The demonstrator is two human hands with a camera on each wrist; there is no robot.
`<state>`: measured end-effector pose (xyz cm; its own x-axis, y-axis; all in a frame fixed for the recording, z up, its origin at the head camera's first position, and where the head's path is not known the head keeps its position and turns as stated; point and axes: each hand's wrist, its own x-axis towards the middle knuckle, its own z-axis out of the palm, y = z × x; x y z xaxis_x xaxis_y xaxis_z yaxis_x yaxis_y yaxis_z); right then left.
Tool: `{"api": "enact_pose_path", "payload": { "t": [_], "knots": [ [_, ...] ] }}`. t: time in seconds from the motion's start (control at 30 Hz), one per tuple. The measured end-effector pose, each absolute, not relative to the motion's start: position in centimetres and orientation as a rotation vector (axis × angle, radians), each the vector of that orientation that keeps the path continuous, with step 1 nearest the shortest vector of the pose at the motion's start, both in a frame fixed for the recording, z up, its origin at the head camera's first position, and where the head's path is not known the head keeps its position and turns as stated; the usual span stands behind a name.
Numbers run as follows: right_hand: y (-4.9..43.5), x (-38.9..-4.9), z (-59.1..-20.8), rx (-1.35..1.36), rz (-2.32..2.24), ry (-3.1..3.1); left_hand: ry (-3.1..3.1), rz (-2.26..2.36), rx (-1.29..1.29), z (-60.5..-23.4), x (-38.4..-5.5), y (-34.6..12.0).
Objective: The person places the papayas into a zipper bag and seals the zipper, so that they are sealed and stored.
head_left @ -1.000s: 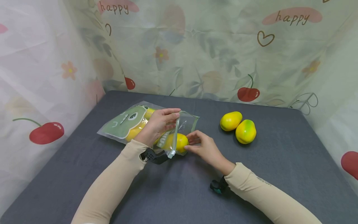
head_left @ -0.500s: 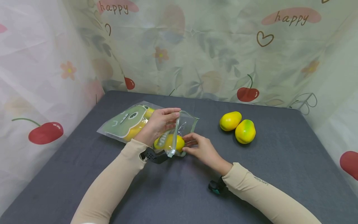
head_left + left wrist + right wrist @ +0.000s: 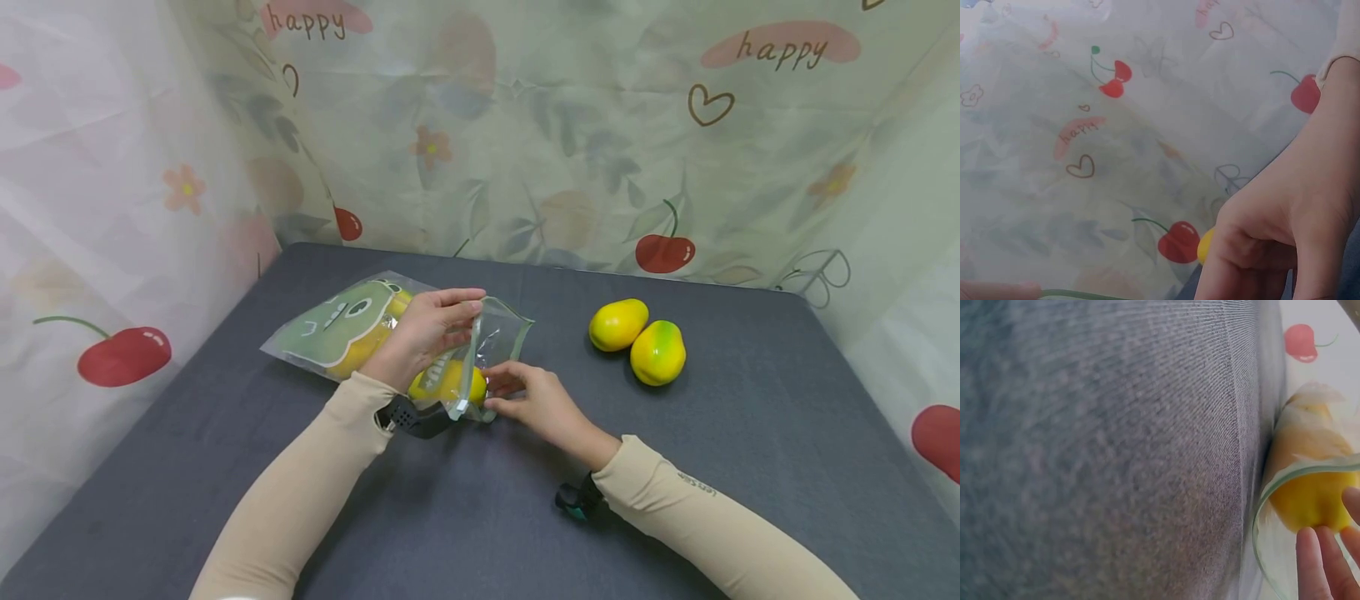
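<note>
A clear zip bag [image 3: 322, 329] with a green cartoon face lies on its side, its mouth facing right. My left hand [image 3: 426, 335] holds the upper edge of that mouth; in the left wrist view only a fingertip shows at the green rim. Just inside the opening lies a yellow mango [image 3: 450, 382]. The fingertips of my right hand [image 3: 546, 407] touch the mango's near end, thumb and fingers spread, as the right wrist view also shows. More yellow mangoes [image 3: 360, 354] show through the bag farther in, partly covered by the print.
Two yellow mangoes, one plain [image 3: 618, 325] and one with a green streak [image 3: 658, 353], lie side by side to the right on the dark grey tablecloth [image 3: 495, 517]. A patterned curtain [image 3: 525, 150] hangs behind and at both sides.
My right hand has moved left and slightly down, and the mango at the mouth has slid deeper into the bag. The left hand has stayed in place.
</note>
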<state>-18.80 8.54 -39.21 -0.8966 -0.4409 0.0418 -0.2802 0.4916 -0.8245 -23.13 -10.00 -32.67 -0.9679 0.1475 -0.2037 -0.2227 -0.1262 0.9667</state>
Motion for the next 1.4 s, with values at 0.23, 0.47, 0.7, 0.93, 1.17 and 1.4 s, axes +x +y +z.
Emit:
{"api": "enact_pose_path", "payload": {
  "t": [0.23, 0.47, 0.7, 0.93, 1.17, 1.4],
  "knots": [
    [8.3, -18.8, -39.4, -0.66, -1.363, 2.547, 1.9, 2.18, -0.089, -32.5, -23.1, -10.0],
    [8.2, -18.9, -39.3, -0.65, -1.34, 2.552, 1.893, 2.189, -0.093, -32.5, -23.0, -10.0],
    [8.5, -18.9, -39.2, -0.651, -1.319, 2.541, 1.917, 2.172, -0.1, -32.6, -23.0, -10.1],
    [9.4, -18.8, -38.7, -0.558, -1.341, 2.529, 1.937, 2.156, -0.082, -32.6, -23.0, -10.2],
    [11.0, -18.8, -37.8, -0.506, -1.318, 2.561, 1.935, 2.166, -0.087, -32.7, -23.0, -10.3],
    [13.6, -18.9, -36.2, -0.46, -1.311, 2.631, 1.907, 2.182, -0.086, -32.6, -22.9, -10.3]
  ]
}}
